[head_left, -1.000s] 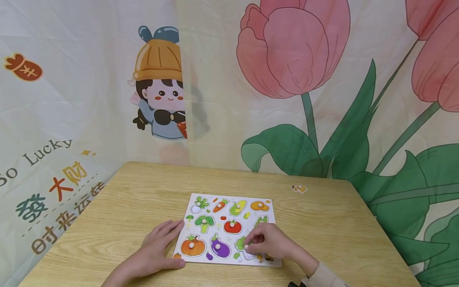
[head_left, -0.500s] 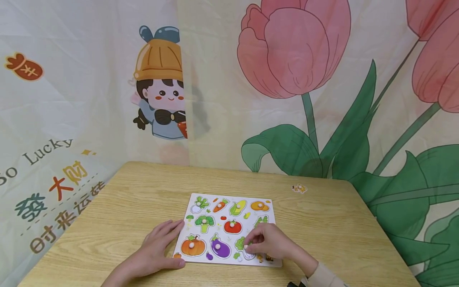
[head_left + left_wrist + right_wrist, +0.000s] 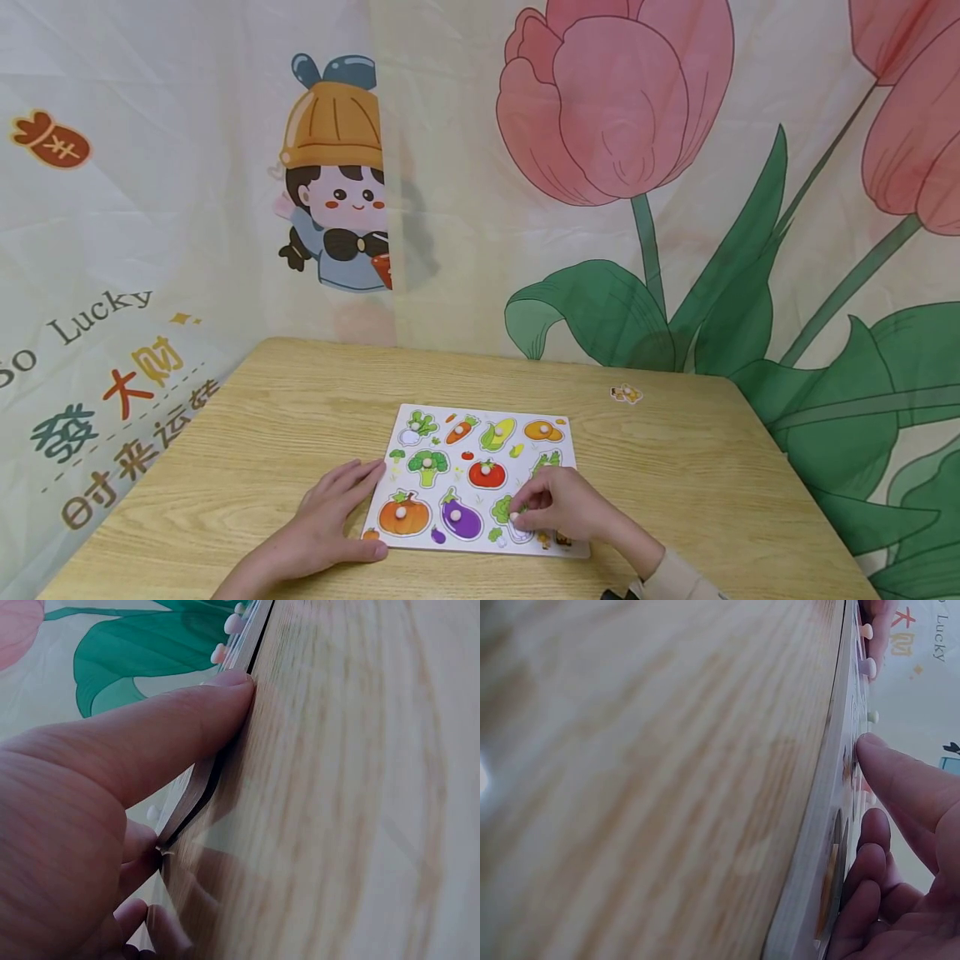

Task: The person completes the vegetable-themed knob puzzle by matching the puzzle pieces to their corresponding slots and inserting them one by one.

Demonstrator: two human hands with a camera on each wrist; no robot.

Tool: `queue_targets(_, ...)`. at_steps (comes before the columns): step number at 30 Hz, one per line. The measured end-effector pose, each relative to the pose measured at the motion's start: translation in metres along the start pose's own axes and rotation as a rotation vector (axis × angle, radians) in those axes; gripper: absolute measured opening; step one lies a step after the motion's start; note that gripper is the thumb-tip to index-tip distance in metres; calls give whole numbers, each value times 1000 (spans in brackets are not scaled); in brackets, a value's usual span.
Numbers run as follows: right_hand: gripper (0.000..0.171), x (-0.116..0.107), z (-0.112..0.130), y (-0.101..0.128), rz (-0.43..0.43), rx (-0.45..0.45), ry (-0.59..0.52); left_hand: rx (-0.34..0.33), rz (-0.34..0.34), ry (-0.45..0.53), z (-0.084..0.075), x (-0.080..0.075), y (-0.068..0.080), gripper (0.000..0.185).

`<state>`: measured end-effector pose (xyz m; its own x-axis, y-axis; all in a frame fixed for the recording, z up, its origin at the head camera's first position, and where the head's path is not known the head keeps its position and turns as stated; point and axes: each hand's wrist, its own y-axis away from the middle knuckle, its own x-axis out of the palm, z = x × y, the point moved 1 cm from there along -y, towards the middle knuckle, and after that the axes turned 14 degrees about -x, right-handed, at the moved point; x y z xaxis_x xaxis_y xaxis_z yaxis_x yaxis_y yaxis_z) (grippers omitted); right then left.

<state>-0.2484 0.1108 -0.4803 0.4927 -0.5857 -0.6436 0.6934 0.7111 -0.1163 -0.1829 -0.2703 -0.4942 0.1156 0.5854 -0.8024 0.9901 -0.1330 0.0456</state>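
A white wooden knob puzzle board (image 3: 457,546) lies on the table, its vegetable pieces set in their places. My right hand (image 3: 570,504) pinches the small white knob of the leafy cabbage piece (image 3: 502,508) between thumb and fingers and covers part of the board's right side. In the right wrist view, the thumb (image 3: 900,769) hides that knob. My left hand (image 3: 330,512) rests at the board's left edge, thumb on the near left corner and fingers fairly straight. The left wrist view shows the left thumb (image 3: 202,712) pressing on the board's edge.
Around the held piece sit the eggplant (image 3: 465,523), tomato (image 3: 491,477) and pumpkin (image 3: 412,521) pieces, each with a knob. A small sticker (image 3: 626,393) is on the wooden table (image 3: 315,392) at the back right. A printed curtain (image 3: 450,317) hangs behind.
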Motion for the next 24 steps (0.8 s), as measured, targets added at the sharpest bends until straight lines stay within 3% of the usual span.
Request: queue_targets(24,7,-2,3,0,5,-8,7,-3,2,-11,1,0,-1,110)
